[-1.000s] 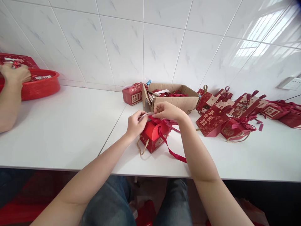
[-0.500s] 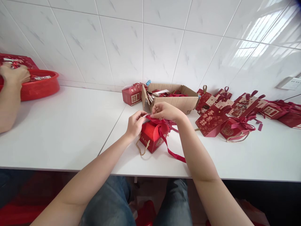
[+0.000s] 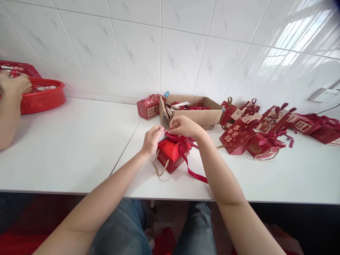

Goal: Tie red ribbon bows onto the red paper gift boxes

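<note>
My left hand (image 3: pixel 152 141) and right hand (image 3: pixel 186 126) apparently pinch the ribbon (image 3: pixel 174 138). Tugging unevenly could skew the red box (image 3: pixel 169 161)

Beneath the right hand (image 3: pixel 183 126) I see a white bench (image 3: pixel 170 186); behind it, a tiled wall (image 3: pixel 180 53), white with grey veins, window light (image 3: pixel 287 35) reflected well to the hand's right.

Free tabletop (image 3: pixel 79 148) left, carton (image 3: pixel 199 119) blocking behind held box (image 3: pixel 171 157)
</note>
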Action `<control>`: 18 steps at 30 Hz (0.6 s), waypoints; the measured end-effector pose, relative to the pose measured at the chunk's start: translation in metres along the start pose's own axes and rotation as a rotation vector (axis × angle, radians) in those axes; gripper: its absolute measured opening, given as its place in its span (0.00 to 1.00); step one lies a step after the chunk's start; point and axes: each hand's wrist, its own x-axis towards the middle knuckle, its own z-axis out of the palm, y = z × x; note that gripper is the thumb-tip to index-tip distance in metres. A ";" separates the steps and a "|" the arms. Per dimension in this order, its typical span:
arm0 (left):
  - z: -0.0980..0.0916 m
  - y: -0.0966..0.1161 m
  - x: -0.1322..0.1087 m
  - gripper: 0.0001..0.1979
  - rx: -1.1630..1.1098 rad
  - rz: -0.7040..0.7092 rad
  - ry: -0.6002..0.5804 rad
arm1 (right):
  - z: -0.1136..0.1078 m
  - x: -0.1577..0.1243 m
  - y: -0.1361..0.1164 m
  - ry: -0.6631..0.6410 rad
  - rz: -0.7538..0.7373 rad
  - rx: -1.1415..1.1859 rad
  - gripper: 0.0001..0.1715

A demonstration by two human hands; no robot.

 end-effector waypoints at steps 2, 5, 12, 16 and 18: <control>0.000 0.000 0.001 0.13 -0.037 -0.029 -0.005 | 0.000 0.000 0.000 0.006 -0.007 -0.004 0.09; -0.001 0.001 0.002 0.12 -0.087 -0.065 -0.047 | 0.000 0.000 0.000 -0.004 -0.020 -0.010 0.10; -0.001 0.001 0.004 0.09 -0.137 -0.157 -0.026 | -0.001 -0.001 -0.002 -0.004 -0.029 -0.015 0.12; -0.001 0.003 0.006 0.08 -0.304 -0.234 0.022 | -0.004 -0.003 -0.002 -0.010 -0.050 0.022 0.09; -0.003 0.006 0.007 0.09 -0.404 -0.256 0.026 | -0.008 -0.005 -0.002 -0.008 -0.057 0.039 0.08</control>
